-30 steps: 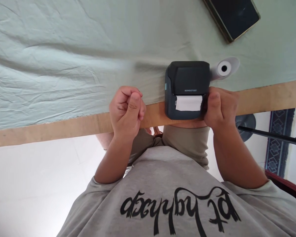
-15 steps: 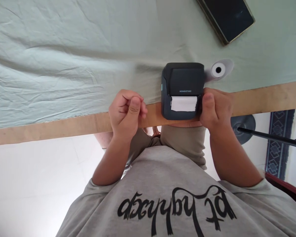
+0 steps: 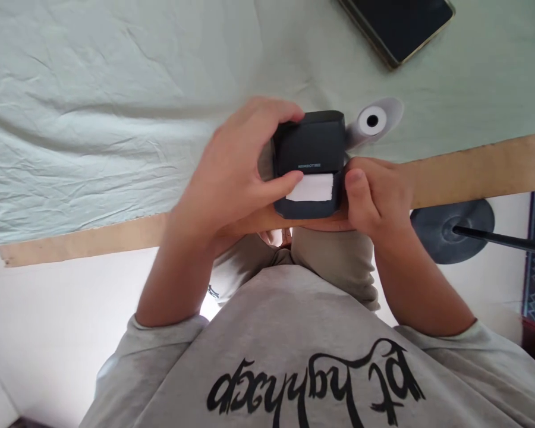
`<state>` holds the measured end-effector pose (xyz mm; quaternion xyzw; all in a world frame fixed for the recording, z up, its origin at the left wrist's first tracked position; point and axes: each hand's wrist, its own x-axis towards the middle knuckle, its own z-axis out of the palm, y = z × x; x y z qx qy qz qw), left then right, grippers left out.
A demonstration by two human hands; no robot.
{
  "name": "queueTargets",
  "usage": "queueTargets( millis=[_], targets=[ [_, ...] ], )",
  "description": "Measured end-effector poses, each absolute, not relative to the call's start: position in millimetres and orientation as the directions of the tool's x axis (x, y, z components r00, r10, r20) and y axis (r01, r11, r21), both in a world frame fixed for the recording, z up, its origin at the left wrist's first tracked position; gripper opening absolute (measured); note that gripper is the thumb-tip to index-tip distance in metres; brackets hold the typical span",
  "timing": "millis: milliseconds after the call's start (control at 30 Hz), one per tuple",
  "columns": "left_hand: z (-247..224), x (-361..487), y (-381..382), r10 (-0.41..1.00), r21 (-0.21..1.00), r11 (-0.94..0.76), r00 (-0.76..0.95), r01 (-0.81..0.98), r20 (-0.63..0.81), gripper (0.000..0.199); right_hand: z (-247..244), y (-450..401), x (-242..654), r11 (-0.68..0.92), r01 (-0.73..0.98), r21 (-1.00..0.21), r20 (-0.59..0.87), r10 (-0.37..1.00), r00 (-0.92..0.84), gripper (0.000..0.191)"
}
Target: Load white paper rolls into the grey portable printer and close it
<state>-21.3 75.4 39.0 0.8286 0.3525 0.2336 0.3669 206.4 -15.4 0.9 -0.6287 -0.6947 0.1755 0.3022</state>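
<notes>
A black label printer (image 3: 314,139) sits at the table's front edge, with a white paper strip (image 3: 314,187) showing in its front slot. My left hand (image 3: 241,166) spans the printer's left side, its fingers at the back top corner and its thumb near the left end of the strip. At the printer's right side, my right hand (image 3: 374,193) is closed, the thumb pressed against curled fingers; whether it holds anything is hidden. A white paper roll (image 3: 372,120) with a loose end stands just behind the right hand.
A dark phone (image 3: 405,24) lies at the back right on the pale green cloth (image 3: 138,77). The wooden table edge (image 3: 477,169) runs along the front. Below it on the right is a round black base (image 3: 455,232) with a pole.
My left hand has opened and moved right and up onto the printer. The view has shifted, so the printer, roll and phone appear farther left. My right hand stays closed beside the printer.
</notes>
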Motion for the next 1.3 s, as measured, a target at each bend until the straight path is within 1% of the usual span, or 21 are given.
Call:
queueTargets(
  millis=[100, 200, 267, 367, 433, 467, 533, 567, 600, 700, 833, 900, 933, 1000, 1033, 1067, 1133, 1200, 1233, 1267, 1300],
  targets=[
    [46.4, -20.9, 82.2, 0.775, 0.747, -0.467, 0.626, 0.474, 0.087, 0.053, -0.3, -15.0, 206.8, 0.158, 0.752, -0.64, 0.21, 0.977, -0.027, 0.059],
    [53.2, -20.5, 87.6, 0.78, 0.718, -0.495, 0.615, 0.49, 0.117, 0.048, -2.3, -13.9, 207.1, 0.213, 0.743, -0.634, 0.276, 0.96, -0.04, 0.056],
    [56.5, -19.3, 96.0, 0.825, 0.776, -0.429, 0.55, 0.461, 0.129, 0.043, -3.2, -13.2, 207.2, 0.24, 0.745, -0.622, 0.308, 0.95, -0.048, 0.055],
    [53.4, -14.4, 113.9, 0.879, 0.866, -0.324, 0.459, 0.381, 0.127, 0.038, -2.5, -12.6, 207.3, 0.241, 0.749, -0.617, 0.311, 0.949, -0.05, 0.054],
    [43.3, -7.2, 121.0, 0.885, 0.872, -0.362, 0.415, 0.329, 0.21, 0.041, -0.9, -12.6, 207.6, 0.225, 0.751, -0.62, 0.285, 0.957, -0.052, 0.056],
    [36.3, -2.0, 120.5, 0.884, 0.862, -0.407, 0.367, 0.301, 0.289, 0.045, 0.0, -12.6, 207.7, 0.213, 0.751, -0.624, 0.262, 0.964, -0.056, 0.058],
    [21.5, 10.5, 110.0, 0.849, 0.811, -0.525, 0.093, 0.259, 0.52, 0.044, 1.2, -13.0, 208.1, 0.199, 0.744, -0.638, 0.23, 0.971, -0.063, 0.059],
    [15.1, 17.0, 100.6, 0.826, 0.792, -0.548, 0.02, 0.27, 0.564, 0.041, 1.3, -13.2, 208.3, 0.198, 0.736, -0.647, 0.227, 0.972, -0.062, 0.059],
    [10.3, 22.8, 89.6, 0.817, 0.785, -0.552, -0.005, 0.282, 0.576, 0.039, 1.0, -13.5, 208.4, 0.203, 0.726, -0.656, 0.236, 0.97, -0.059, 0.058],
    [6.0, 32.3, 58.6, 0.849, 0.808, -0.506, 0.007, 0.301, 0.529, 0.033, -1.5, -13.9, 208.3, 0.214, 0.714, -0.666, 0.262, 0.964, -0.044, 0.056],
    [15.5, 26.5, 50.6, 0.927, 0.875, -0.369, 0.052, 0.312, 0.372, 0.025, -4.3, -13.5, 208.1, 0.226, 0.728, -0.647, 0.278, 0.959, -0.051, 0.053],
    [24.8, 20.6, 60.6, 0.944, 0.881, -0.329, 0.147, 0.341, 0.295, 0.023, -3.8, -13.4, 208.1, 0.247, 0.732, -0.635, 0.306, 0.95, -0.055, 0.051],
    [30.8, 18.1, 66.9, 0.936, 0.865, -0.332, 0.242, 0.376, 0.255, 0.024, -3.1, -13.4, 208.2, 0.248, 0.737, -0.629, 0.307, 0.95, -0.058, 0.051],
    [45.6, 15.6, 78.2, 0.855, 0.769, -0.409, 0.501, 0.491, 0.135, 0.032, -1.1, -13.6, 208.4, 0.232, 0.755, -0.614, 0.277, 0.958, -0.069, 0.054],
    [53.7, 16.2, 82.2, 0.792, 0.678, -0.464, 0.609, 0.57, 0.029, 0.037, -0.1, -13.7, 208.4, 0.219, 0.765, -0.606, 0.254, 0.964, -0.075, 0.055],
    [61.7, 18.3, 84.7, 0.759, 0.563, -0.512, 0.648, 0.649, -0.057, 0.04, 0.6, -13.9, 208.4, 0.205, 0.775, -0.598, 0.231, 0.97, -0.079, 0.057],
    [74.9, 26.1, 85.8, 0.744, 0.295, -0.581, 0.642, 0.759, -0.184, 0.043, 1.0, -14.2, 208.1, 0.201, 0.784, -0.587, 0.226, 0.971, -0.079, 0.058],
    [82.0, 36.3, 84.3, 0.749, 0.059, -0.622, 0.616, 0.781, -0.245, 0.039, -0.1, -14.4, 207.6, 0.218, 0.783, -0.582, 0.258, 0.963, -0.076, 0.056],
    [83.0, 41.0, 83.6, 0.744, -0.009, -0.638, 0.612, 0.77, -0.267, 0.036, -1.0, -14.4, 207.3, 0.228, 0.782, -0.58, 0.278, 0.958, -0.073, 0.054],
    [82.6, 44.6, 83.4, 0.737, -0.044, -0.65, 0.615, 0.759, -0.282, 0.034, -2.0, -14.3, 207.1, 0.237, 0.781, -0.578, 0.297, 0.952, -0.069, 0.053],
    [81.3, 46.8, 83.6, 0.728, -0.048, -0.66, 0.622, 0.75, -0.288, 0.033, -2.9, -14.2, 206.9, 0.245, 0.78, -0.576, 0.314, 0.947, -0.065, 0.051]
  ],
)
